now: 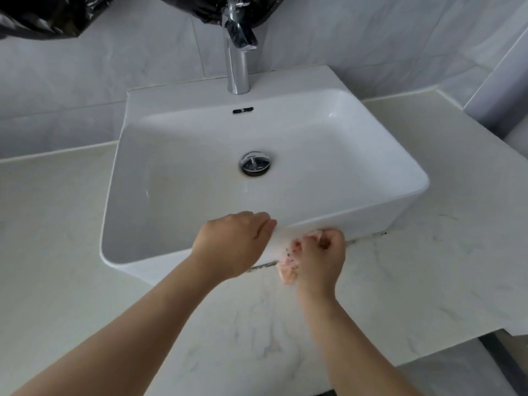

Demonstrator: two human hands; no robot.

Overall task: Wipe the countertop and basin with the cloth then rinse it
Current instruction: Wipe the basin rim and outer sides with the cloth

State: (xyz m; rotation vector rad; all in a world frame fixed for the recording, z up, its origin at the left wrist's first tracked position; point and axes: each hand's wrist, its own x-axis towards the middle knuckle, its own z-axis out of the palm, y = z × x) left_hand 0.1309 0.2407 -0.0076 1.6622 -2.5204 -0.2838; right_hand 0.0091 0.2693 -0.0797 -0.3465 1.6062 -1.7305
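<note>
The right grip [320,260] is clenched around a wadded pink cloth [287,273], pressing it against the outer front wall of the basin [371,207], at the grimy seam where the basin meets the tabletop [428,267]. The left grip [233,244] curls its fingers over the basin's front rim, just beside the cloth. The cloth looks soft, with dark speckles. The basin is glossy white, rectangular, round-cornered. The tabletop is pale, marble-veined stone.

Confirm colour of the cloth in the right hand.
Pale pink with small dark specks. The cloth shows in the head view, bunched in the right hand at the basin front.
</note>
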